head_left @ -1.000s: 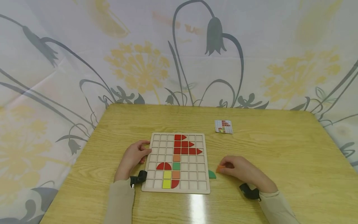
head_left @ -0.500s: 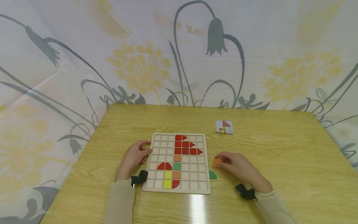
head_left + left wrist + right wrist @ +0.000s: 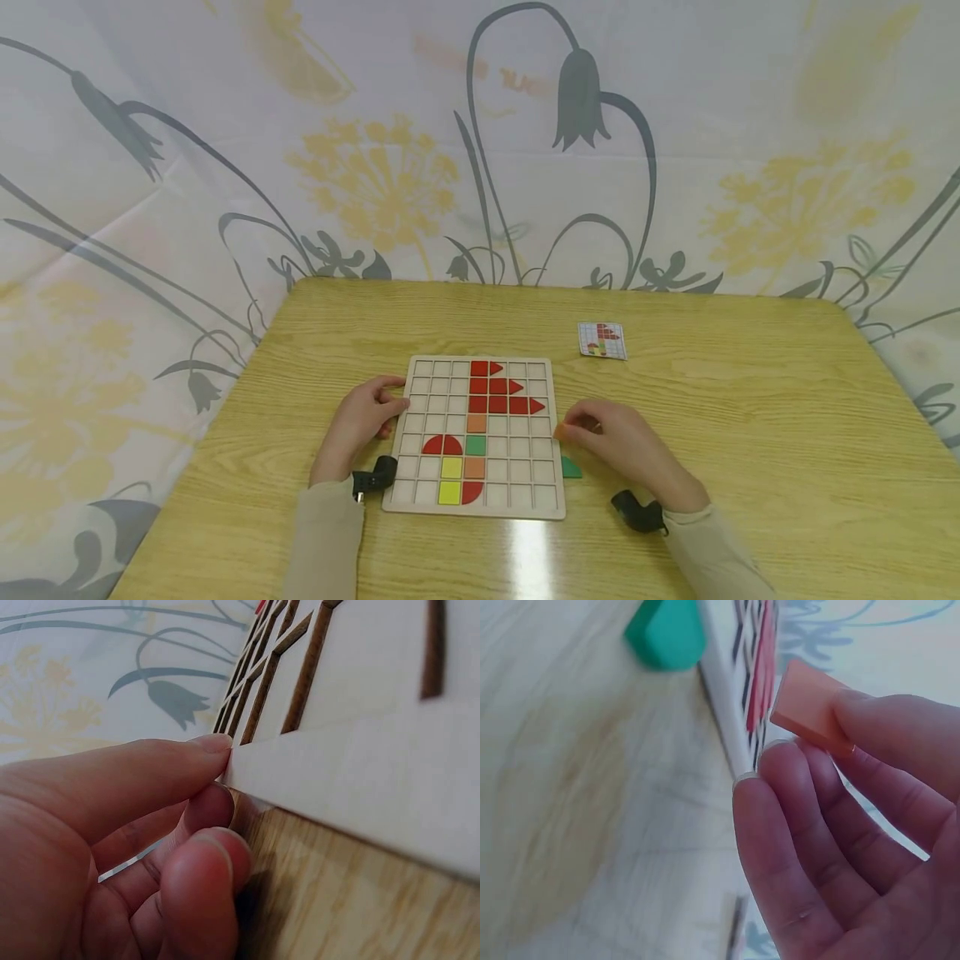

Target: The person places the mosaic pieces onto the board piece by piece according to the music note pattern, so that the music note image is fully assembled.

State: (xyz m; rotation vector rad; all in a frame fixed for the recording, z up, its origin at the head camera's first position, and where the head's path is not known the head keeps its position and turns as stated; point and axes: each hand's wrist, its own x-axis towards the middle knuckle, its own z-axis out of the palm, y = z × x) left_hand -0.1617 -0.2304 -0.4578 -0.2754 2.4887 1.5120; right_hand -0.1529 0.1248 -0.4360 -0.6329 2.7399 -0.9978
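A pale wooden grid board (image 3: 476, 512) lies flat on the table with coloured tiles in its cells. Three rows of red squares, each ending in a triangle, run along its upper part; below come orange and green squares, two yellow squares (image 3: 450, 481) and red quarter-round tiles (image 3: 442, 445). My left hand (image 3: 360, 419) holds the board's left edge between thumb and fingers. Just off the right edge, my right hand (image 3: 626, 442) pinches an orange square tile (image 3: 806, 709) between thumb and fingertips. A green quarter-round tile (image 3: 572, 468) sits against the board's right edge, near that hand.
Behind the board, to the right, lies a small card (image 3: 602, 341) printed with a similar coloured pattern on a grid. The wooden table (image 3: 750, 400) ends at a flower-patterned cloth (image 3: 420, 183) at the back. Each wrist wears a black camera (image 3: 637, 512).
My right hand has moved left with the orange square, from open table right up to the board's edge. My left hand has stayed on the left edge.
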